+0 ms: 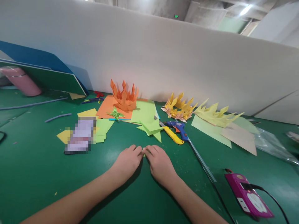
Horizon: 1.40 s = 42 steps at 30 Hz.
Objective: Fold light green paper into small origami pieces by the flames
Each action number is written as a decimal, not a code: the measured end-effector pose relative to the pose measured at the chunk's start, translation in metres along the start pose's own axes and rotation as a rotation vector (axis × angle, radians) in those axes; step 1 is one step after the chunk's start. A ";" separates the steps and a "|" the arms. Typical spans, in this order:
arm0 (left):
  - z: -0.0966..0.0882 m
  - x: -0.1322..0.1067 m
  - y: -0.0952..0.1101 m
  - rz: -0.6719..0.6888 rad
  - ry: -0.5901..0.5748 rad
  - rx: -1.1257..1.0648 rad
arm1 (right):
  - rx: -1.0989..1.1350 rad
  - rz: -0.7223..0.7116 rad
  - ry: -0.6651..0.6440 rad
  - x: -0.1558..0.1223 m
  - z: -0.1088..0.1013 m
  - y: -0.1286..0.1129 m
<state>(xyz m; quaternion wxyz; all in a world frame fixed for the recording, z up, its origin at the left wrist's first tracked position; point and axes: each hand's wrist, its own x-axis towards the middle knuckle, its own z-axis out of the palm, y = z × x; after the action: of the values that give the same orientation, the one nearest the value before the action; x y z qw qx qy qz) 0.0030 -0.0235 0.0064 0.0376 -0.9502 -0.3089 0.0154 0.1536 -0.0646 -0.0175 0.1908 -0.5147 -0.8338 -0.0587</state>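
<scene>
My left hand (128, 161) and my right hand (160, 163) meet at the fingertips low over the green table. Between them a small bit of yellow-green paper (144, 154) peeks out, pinched by both hands; most of it is hidden under the fingers. Just beyond lies a folded light-green paper piece (150, 127). To the right of that are a yellow utility knife (173, 135) and a blue glue gun (178, 127). An orange paper crown (125, 98) stands farther back, with a small green paper flower shape (116, 114) in front of it.
A phone (81, 135) rests on yellow and green paper at left. Toward the back right are a golden paper crown (179, 107) and a yellow spiky paper strip (217, 115). A magenta power strip (249, 196) with cables sits at right. A pink bottle (22, 81) leans at far left.
</scene>
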 end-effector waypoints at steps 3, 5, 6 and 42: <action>0.002 -0.001 -0.001 -0.028 0.043 -0.048 | -0.026 0.032 -0.025 0.000 -0.001 0.001; 0.004 -0.002 -0.002 -0.059 0.063 -0.067 | -0.041 0.041 -0.015 -0.001 -0.002 0.005; 0.005 -0.003 -0.002 -0.077 0.071 -0.072 | -0.045 0.044 -0.003 -0.001 -0.003 0.007; 0.007 -0.001 -0.018 -0.117 0.293 -0.448 | 0.447 0.104 0.163 0.004 0.000 0.019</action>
<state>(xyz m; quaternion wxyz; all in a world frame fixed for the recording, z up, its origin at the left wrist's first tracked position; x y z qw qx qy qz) -0.0092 -0.0090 0.0008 -0.1282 -0.9074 -0.3504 -0.1934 0.1691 -0.0520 -0.0179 0.3696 -0.4953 -0.7803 0.0960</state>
